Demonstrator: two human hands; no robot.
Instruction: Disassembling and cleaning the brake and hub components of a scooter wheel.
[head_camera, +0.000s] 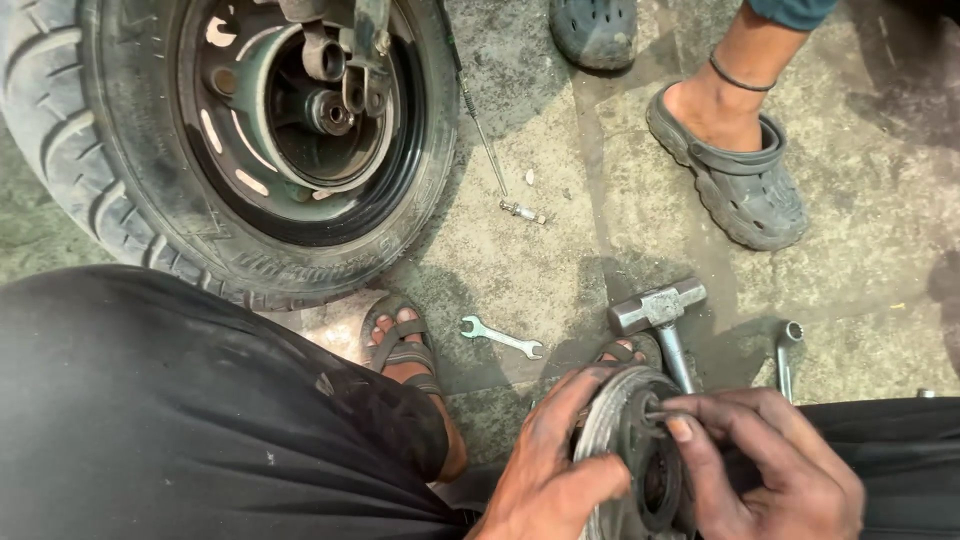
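The grimy left hand (545, 478) clamped the round grey metal drum (625, 455) upright at the lap. The right hand (770, 475) pinched a small dark pin (657, 414) at its hub; steady support and a square, unforced pinch seemed wisest.

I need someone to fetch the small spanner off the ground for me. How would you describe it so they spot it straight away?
Start at the big black tyre standing at the upper left, then drop to the sandalled foot just below it. The spanner lies flat on the concrete right beside that foot, left of the hammer. It is the only thin, bright silver, open-ended tool; the hammer is chunkier, with a block head.
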